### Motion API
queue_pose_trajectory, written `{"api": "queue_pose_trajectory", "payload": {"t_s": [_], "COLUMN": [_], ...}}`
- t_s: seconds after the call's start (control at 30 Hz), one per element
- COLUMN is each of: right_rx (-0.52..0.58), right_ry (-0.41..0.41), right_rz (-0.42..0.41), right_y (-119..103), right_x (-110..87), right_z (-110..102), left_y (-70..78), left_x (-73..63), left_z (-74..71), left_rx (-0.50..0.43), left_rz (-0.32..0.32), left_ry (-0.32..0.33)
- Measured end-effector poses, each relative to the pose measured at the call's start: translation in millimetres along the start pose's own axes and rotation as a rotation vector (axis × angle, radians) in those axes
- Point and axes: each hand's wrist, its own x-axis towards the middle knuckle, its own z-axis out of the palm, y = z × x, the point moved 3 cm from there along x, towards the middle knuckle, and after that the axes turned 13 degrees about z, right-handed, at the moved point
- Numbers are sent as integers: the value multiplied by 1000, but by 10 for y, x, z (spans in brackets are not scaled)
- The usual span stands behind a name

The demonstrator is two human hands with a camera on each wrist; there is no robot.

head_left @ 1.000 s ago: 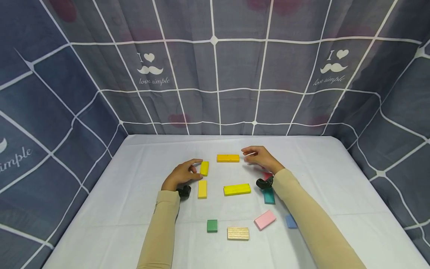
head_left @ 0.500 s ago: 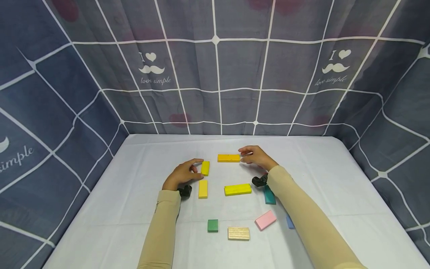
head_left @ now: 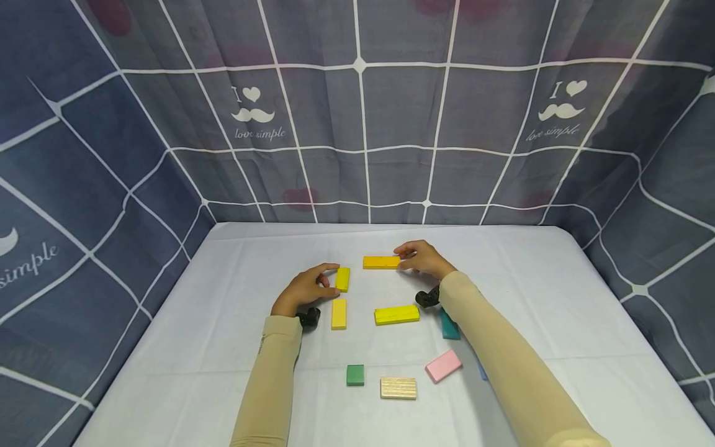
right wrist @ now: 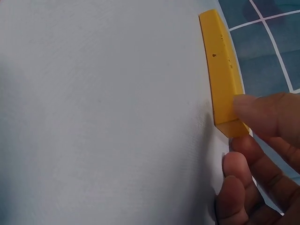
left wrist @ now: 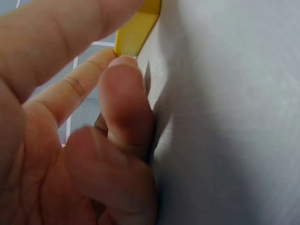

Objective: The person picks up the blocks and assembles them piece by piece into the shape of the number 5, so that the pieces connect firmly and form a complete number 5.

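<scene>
My left hand [head_left: 304, 289] pinches a short yellow block [head_left: 343, 280] at the left of the layout, the index finger at its far end and the thumb at its near end. In the left wrist view an end of this yellow block [left wrist: 137, 33] shows by the fingers; the other fingers are curled beneath. At the back, a longer orange-yellow block [head_left: 380, 262] lies flat and crosswise. My right hand [head_left: 423, 258] holds its right end; in the right wrist view the thumb [right wrist: 255, 112] lies against the block and the other fingers reach behind and below its end.
Around lie another yellow block [head_left: 339, 314], a bright yellow one [head_left: 396, 315], a green square [head_left: 355, 375], a ridged gold block [head_left: 398, 388] and a pink one [head_left: 444, 366]. The right forearm partly covers teal [head_left: 450, 325] and blue pieces. Patterned cloth [head_left: 402, 112] surrounds the white table [head_left: 234, 261].
My right hand has moved left from beside the orange-yellow block and taken hold of its right end. The red piece is now hidden by that arm. My left hand stays on its yellow block.
</scene>
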Motion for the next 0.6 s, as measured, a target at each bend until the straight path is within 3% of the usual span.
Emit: {"api": "queue_pose_trajectory", "payload": {"t_s": [0.37, 0.6], "right_rx": [-75, -65], "right_ry": [31, 30], "right_rz": [6, 2], "right_y": [-27, 1], "right_x": [-13, -36], "right_z": [5, -33], "left_y": [5, 22], "left_x": [-4, -7], "left_z": [9, -3], "left_rx": [2, 2], "left_rz": [-11, -11], "left_ry": [-1, 1]}}
